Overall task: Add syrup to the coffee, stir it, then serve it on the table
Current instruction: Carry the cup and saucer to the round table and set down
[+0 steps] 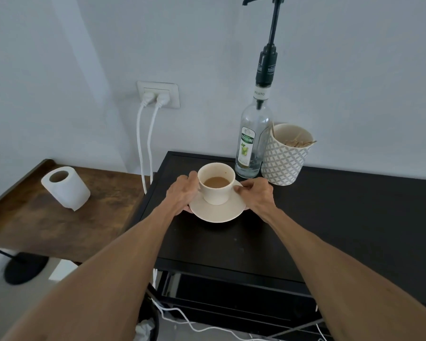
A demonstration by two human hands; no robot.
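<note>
Cream cup [216,183] of milky coffee stands upright on its saucer [217,212].

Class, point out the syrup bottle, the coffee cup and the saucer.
syrup bottle [247,146], head view, on its green label.
coffee cup [215,194], head view, on its outer wall.
saucer [215,214], head view, on its near rim.

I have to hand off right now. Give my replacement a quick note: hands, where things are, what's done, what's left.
Left hand: grips the saucer's left edge, fingers under the rim.
Right hand: grips the saucer's right edge.
Cup: upright on the saucer, holding light brown coffee, on the black table.
Syrup bottle with pump: behind the cup, beside the patterned stick holder.
Done: cannot tell whether syrup was added or the coffee stirred; no stirrer in the cup.
Left: confirm those, then carry cup and saucer level to the serving spot.
</note>
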